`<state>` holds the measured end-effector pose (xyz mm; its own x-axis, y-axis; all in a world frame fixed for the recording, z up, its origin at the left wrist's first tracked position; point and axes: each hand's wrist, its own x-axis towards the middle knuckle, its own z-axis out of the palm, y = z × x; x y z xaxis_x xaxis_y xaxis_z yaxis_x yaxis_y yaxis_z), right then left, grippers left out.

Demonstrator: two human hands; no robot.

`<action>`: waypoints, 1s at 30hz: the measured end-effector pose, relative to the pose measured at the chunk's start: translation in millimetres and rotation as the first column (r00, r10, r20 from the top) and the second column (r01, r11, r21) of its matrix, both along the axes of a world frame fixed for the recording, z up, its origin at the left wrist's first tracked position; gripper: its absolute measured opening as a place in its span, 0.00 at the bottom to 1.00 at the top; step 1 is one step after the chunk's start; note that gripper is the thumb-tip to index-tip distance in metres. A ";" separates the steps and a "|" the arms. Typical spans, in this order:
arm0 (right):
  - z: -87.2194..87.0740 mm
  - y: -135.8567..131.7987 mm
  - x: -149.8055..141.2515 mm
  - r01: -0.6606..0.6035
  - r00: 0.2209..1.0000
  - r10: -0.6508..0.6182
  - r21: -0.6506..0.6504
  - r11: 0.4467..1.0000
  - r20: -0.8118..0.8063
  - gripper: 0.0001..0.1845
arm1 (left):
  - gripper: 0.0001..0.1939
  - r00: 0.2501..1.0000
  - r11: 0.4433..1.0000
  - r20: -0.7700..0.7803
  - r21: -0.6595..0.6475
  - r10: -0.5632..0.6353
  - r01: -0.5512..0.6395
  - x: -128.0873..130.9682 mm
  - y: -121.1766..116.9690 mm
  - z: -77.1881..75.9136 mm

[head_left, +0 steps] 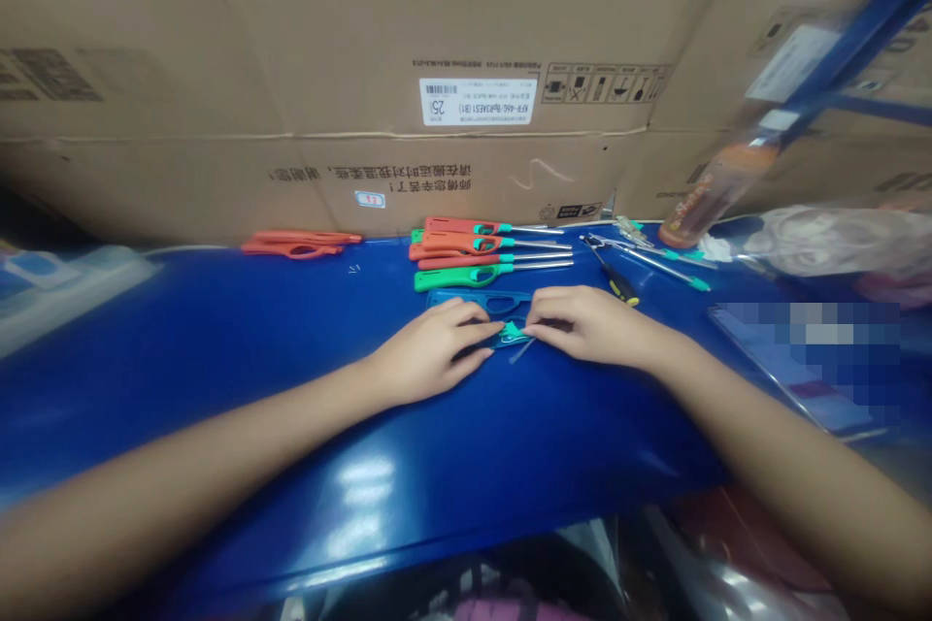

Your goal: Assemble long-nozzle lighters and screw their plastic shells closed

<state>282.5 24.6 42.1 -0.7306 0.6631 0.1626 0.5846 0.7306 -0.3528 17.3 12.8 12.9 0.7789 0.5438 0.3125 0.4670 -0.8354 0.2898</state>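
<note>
My left hand (431,349) and my right hand (591,322) meet on the blue table (240,349). Both pinch a small teal plastic piece (510,337) between their fingertips, and a thin metal rod sticks out beneath it. A blue lighter shell (477,298) lies flat just behind the hands. Farther back sits a row of orange and green long-nosed lighters (481,252) with metal tubes pointing right.
Two orange lighter shells (298,244) lie back left. A black-handled screwdriver (615,279) and green-tipped metal tubes (666,264) rest at back right beside clear plastic bags (830,238). Big cardboard boxes (327,68) wall off the back. A blurred flat object (808,349) lies right.
</note>
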 end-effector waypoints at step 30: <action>2.3 9.5 10.7 0.202 0.979 -0.196 0.104 0.974 -0.062 0.08 | 0.15 0.988 1.000 0.151 0.004 0.007 -0.008 0.4 0.7 -11.1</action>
